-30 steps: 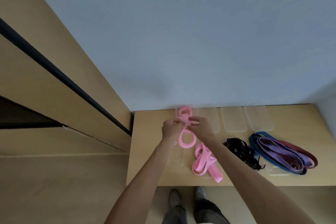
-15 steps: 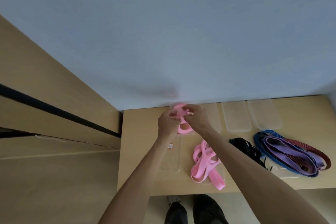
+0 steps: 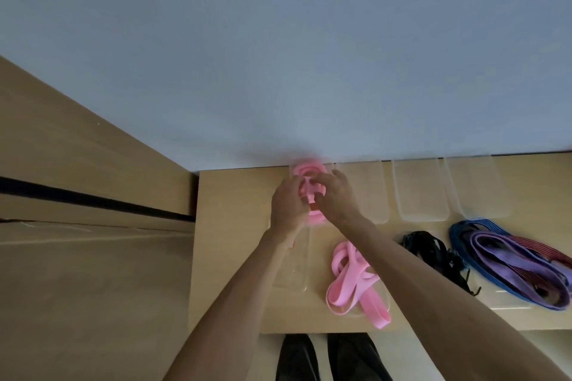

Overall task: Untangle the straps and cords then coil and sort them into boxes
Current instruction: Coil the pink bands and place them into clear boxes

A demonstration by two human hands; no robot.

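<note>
Head view. Coiled pink strap [image 3: 309, 185]: at 12 o'clock of the table [image 3: 229, 257], in the leftmost clear box [image 3: 328, 164] by the wall; mostly hidden behind both hands, blurred. Left hand [image 3: 289, 206]: fingers curled round the coil's left side. Right hand [image 3: 335, 195]: fingers curled, pinching its right side. Loose pink strap [image 3: 356, 281]: at 6 o'clock of the hands.
</note>
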